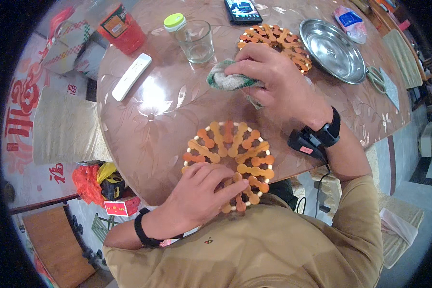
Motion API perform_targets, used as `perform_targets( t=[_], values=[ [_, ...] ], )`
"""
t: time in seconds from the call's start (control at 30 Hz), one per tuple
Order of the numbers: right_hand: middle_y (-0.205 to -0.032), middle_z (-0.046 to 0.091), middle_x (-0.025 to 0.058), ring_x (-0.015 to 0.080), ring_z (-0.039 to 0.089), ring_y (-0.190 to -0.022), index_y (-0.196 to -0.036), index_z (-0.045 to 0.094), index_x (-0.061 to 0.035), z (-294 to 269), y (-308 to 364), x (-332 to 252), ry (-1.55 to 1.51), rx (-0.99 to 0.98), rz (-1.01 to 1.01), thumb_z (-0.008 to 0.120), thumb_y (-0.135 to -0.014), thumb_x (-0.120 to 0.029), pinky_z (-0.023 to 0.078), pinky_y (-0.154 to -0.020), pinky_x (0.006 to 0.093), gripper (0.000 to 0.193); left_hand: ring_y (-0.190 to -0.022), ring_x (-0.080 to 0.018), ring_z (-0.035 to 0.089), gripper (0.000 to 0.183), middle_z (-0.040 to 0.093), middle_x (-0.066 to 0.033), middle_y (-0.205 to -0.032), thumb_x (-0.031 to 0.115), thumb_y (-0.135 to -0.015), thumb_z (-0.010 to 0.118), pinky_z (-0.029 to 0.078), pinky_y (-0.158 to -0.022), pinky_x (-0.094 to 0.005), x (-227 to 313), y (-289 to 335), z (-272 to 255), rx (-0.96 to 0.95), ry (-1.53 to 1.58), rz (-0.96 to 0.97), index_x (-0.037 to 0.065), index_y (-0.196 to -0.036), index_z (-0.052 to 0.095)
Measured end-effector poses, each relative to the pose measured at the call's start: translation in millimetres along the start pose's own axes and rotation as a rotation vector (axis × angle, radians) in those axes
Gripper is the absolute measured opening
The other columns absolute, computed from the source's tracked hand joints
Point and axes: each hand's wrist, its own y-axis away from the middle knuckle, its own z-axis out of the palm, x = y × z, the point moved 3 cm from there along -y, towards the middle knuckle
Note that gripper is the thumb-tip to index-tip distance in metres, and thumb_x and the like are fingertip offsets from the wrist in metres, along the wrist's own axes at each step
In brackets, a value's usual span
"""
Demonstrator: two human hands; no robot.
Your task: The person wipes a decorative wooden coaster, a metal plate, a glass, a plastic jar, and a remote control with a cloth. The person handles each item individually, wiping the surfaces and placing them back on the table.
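Observation:
A round wooden trivet [228, 139], made of orange-brown pieces strung with pale beads, lies at the table's near edge. My left hand [199, 192] rests on its near left part, fingers spread over the pieces. Above the table, beyond that trivet, my right hand [278, 84] grips a bunched grey-white cloth [225, 79] with a green edge. Just past the right hand lies a second wooden trivet [269, 36], partly covered by the hand.
A steel bowl [333, 50], scissors [377, 79] and a plastic packet [350, 24] lie to the right. At the far side are a phone [243, 10], a glass [198, 45], a green-lidded jar [175, 22] and a red container [125, 31]. A white bar-shaped object [132, 77] lies left.

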Motion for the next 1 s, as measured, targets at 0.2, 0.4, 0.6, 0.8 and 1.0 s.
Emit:
perform_targets(
  t=[0.2,0.4,0.6,0.8,1.0],
  values=[
    [-0.101,0.063,0.0073,0.0277,0.064,-0.094,-0.108,0.069,-0.0079,-12.9,-5.4,8.6,0.047,0.103,-0.008,0.074,-0.072,0.002,0.052,-0.080,0.0341,0.038,-0.107,-0.0274,0.062,0.031,0.062,-0.0134,-0.117,0.008,-0.091,0.062,0.050,-0.093,-0.0379,-7.6,-9.7,-51.5,0.231,0.422,-0.027,0.004,-0.122,0.064],
    [-0.103,0.065,0.0087,0.0248,0.065,-0.096,-0.109,0.069,-0.0059,-42.4,-10.8,14.8,0.104,0.300,0.108,0.073,-0.078,-0.003,0.051,-0.083,0.0317,0.031,-0.107,-0.0164,0.063,0.034,0.061,-0.0090,-0.125,0.011,-0.099,0.056,0.051,-0.093,-0.0331,-59.8,-28.5,-56.3,0.288,0.828,-0.383,-0.002,-0.130,0.054],
    [-0.103,0.064,0.0097,0.0280,0.064,-0.096,-0.107,0.069,-0.0056,-18.8,-8.2,3.6,-0.015,0.149,-0.057,0.075,-0.070,0.001,0.052,-0.082,0.0349,0.038,-0.103,-0.0154,0.064,0.060,0.058,-0.0076,-0.126,0.007,-0.093,0.062,0.053,-0.092,-0.0290,-94.0,-66.5,-33.5,0.391,1.392,-0.463,0.002,-0.146,0.033],
    [-0.108,0.061,0.0084,0.0314,0.063,-0.099,-0.106,0.067,-0.0078,18.1,8.8,-5.5,-0.034,-0.175,0.000,0.075,-0.066,0.000,0.053,-0.083,0.0400,0.042,-0.104,-0.0095,0.058,0.073,0.055,-0.0056,-0.126,0.001,-0.089,0.064,0.052,-0.090,-0.0253,-117.3,-68.8,-25.7,0.209,1.206,-0.442,0.005,-0.151,0.026],
    [-0.105,0.061,0.0083,0.0307,0.062,-0.099,-0.106,0.066,-0.0077,11.2,7.0,4.4,0.184,-0.198,0.147,0.074,-0.066,0.001,0.053,-0.082,0.0402,0.041,-0.103,-0.0086,0.058,0.072,0.056,-0.0042,-0.123,0.000,-0.089,0.063,0.052,-0.089,-0.0243,-122.6,-65.8,-27.4,0.190,1.134,-0.425,0.007,-0.151,0.027]
  ],
)
